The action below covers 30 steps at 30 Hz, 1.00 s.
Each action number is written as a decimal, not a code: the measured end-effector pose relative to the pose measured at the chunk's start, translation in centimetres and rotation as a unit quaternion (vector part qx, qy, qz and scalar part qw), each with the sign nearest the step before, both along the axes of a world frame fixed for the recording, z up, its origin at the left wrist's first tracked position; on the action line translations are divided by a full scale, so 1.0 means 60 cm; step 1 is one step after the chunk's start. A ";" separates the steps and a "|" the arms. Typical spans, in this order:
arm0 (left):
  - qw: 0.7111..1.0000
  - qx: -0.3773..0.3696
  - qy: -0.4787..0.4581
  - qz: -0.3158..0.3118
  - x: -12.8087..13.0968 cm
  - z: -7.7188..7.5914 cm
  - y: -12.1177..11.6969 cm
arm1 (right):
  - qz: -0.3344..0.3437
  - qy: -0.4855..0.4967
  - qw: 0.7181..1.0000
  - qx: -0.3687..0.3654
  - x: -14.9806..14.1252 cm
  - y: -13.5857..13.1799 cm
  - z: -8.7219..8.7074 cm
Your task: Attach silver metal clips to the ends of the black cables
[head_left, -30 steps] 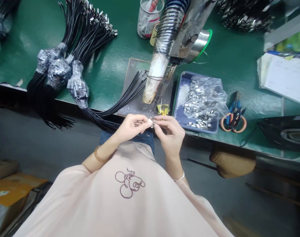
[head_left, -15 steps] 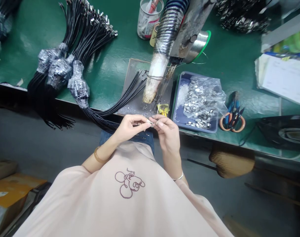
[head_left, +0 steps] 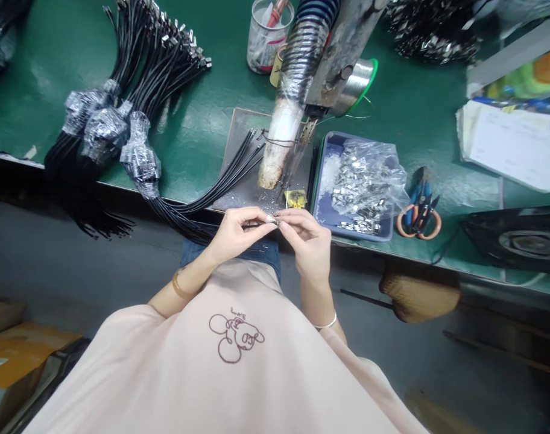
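Note:
My left hand (head_left: 243, 232) is closed in a pinch at the table's front edge, with a thin dark strip of black cable between thumb and fingers. Facing it, my right hand (head_left: 306, 241) pinches a tiny metal connector, mostly covered by the fingertips. Both sets of fingertips nearly meet. Behind my left hand runs a bundle of black cables (head_left: 189, 208), wrapped in plastic film (head_left: 140, 158); several of its ends fan out on a grey board (head_left: 233, 141). To the right of my right hand, a blue tray (head_left: 321, 220) holds a clear bag of small metal connectors (head_left: 363, 181).
Over the board hangs a wrapped duct (head_left: 281, 129), beside a solder wire spool (head_left: 359, 84). Orange-handled cutters (head_left: 420, 220) lie right of the tray. More cable bundles (head_left: 105, 129) lie left. A cup (head_left: 268, 39), papers (head_left: 510, 144) and a black device (head_left: 519, 241) stand around.
My right fingers have shifted their grip and closed in at the left fingertips. The metal connector, visible before, is now mostly covered. The whole view has shifted slightly.

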<state>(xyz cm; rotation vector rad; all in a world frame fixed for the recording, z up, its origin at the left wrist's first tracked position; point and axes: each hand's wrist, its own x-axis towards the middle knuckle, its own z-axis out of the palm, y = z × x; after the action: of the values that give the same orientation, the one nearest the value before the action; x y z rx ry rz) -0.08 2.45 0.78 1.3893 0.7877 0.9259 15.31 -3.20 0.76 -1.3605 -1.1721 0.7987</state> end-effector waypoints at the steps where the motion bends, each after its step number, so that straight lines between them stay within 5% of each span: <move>1: 1.000 0.021 0.007 0.002 -0.001 0.000 0.001 | 0.005 -0.005 1.000 0.000 0.003 0.000 0.001; 9: 0.977 0.177 0.111 -0.048 -0.002 0.001 0.010 | 0.061 -0.180 0.981 0.025 0.027 -0.004 0.029; 12: 0.976 0.187 0.110 -0.026 0.006 -0.002 -0.001 | 0.035 -0.185 0.982 0.029 0.027 -0.006 0.024; 16: 0.997 0.054 0.044 0.031 0.009 -0.003 -0.010 | -0.039 -0.072 0.996 0.026 0.026 -0.006 0.011; 20: 0.994 -0.100 -0.038 -0.016 0.003 0.002 0.005 | -0.099 -0.109 0.987 0.058 0.020 -0.005 0.012; 23: 0.988 -0.138 -0.059 -0.031 0.003 0.006 0.015 | -0.103 -0.178 0.973 0.100 0.011 -0.004 0.012; 30: 0.988 -0.140 -0.056 -0.016 0.013 0.004 0.016 | -0.054 -0.166 0.971 0.164 0.003 -0.003 0.003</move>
<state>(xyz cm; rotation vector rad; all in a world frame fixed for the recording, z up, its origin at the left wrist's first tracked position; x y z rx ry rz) 0.73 3.42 1.01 1.0931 0.7744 0.8259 15.48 -3.39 0.92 -1.2953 -1.4046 0.2850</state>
